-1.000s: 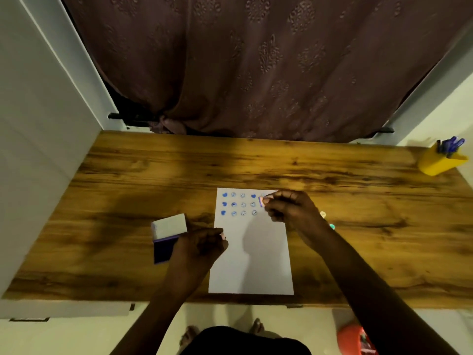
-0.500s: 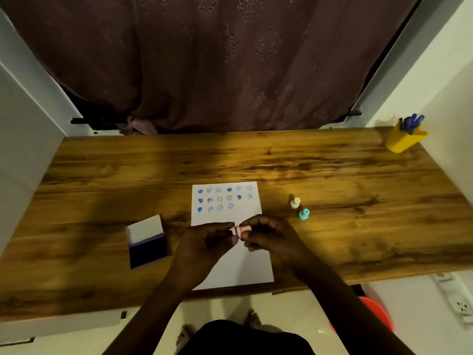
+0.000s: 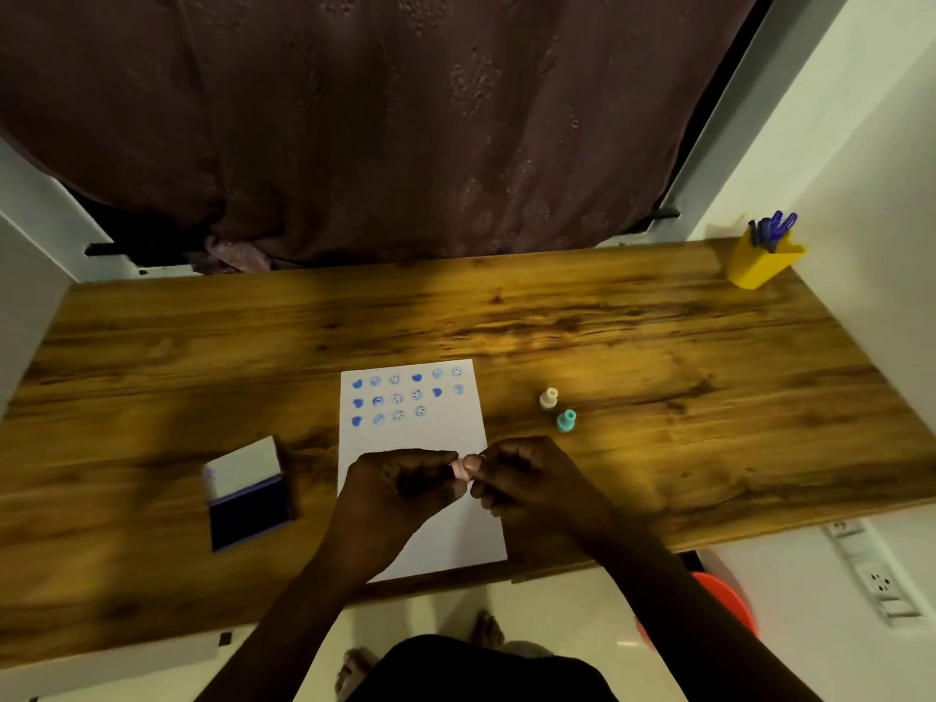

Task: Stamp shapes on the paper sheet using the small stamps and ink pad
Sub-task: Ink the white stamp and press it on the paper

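Your two hands meet over the middle of the paper, and between them you pinch a small pink stamp. Your left hand is curled, thumb and fingertips closed on one end of the stamp; your right hand is curled the same way and grips the other end. Only a short, pale pink piece of the stamp shows between the fingertips, so its face and shape are hidden.

The paper is a white sheet lying on the bench, its near edge close to the bench's near edge. Across its far end run three rows of blue prints: solid hearts and pale round smiley faces. The top two rows reach almost to the right edge; the third row stops short after four prints. The rest of the sheet is blank.

Left of the paper, near the bench's near edge, sits the ink pad, open, with a dark blue pad and its pale lid raised on the far side. Right of the paper stand two more stamps, close together and upright: a cream stamp farther from you and a teal stamp nearer. A yellow cup of blue pens stands at the far right corner.
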A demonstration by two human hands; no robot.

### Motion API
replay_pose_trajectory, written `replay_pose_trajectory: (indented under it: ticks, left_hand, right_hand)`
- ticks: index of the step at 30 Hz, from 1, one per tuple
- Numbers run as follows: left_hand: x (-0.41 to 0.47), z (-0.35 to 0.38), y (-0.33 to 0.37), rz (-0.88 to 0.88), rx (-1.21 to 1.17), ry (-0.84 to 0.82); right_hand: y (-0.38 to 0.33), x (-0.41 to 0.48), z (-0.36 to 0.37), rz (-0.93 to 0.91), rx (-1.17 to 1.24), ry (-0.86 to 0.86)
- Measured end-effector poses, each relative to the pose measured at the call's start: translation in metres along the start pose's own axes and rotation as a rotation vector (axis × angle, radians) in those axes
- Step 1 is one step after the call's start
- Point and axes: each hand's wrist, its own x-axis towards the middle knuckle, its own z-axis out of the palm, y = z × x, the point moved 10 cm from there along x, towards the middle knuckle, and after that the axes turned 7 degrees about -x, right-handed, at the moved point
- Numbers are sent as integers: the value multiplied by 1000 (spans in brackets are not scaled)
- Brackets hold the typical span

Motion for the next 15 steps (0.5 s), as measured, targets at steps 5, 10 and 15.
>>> replay_pose_trajectory:
  ticks: [5, 10, 15]
  left_hand:
    - [8, 15, -26, -144, 3, 33]
    - [15, 22, -34, -166, 60, 74]
    - [17, 27, -36, -158, 139, 81]
  right_hand:
    - [-5, 8, -47, -25, -114, 92]
    - [-12, 33, -139, -101, -451, 362]
    - [14, 68, -199, 1, -799, 527]
